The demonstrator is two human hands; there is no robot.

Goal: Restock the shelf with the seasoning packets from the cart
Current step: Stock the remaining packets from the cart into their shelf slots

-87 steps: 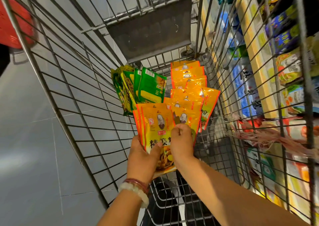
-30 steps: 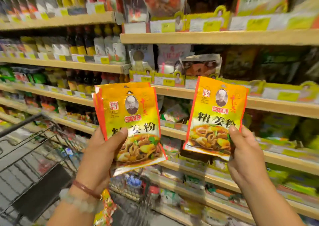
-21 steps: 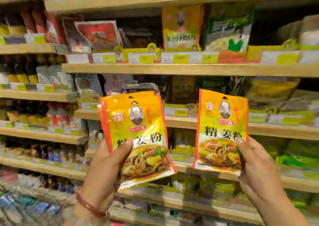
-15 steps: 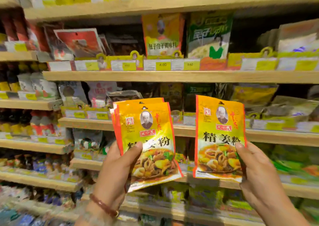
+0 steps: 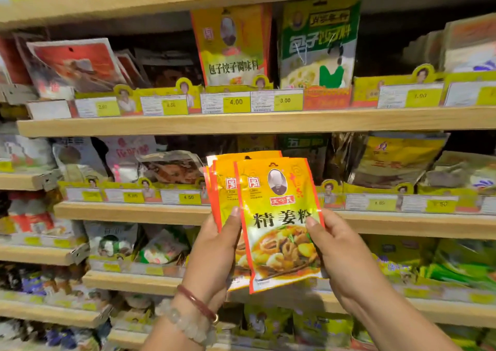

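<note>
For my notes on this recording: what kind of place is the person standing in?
Most likely a grocery shop aisle. Wooden shelves carry rows of food packets, yellow price tags line their edges, and both hands hold seasoning packets.

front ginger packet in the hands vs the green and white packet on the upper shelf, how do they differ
The front ginger packet is orange-yellow; the green and white packet is not. The former is held tilted by the left hand and right hand; the latter stands on the shelf. Both carry Chinese text.

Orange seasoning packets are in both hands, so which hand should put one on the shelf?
Probably the right hand: it pinches the front orange seasoning packet alone, while the left hand grips the stack behind.
</note>
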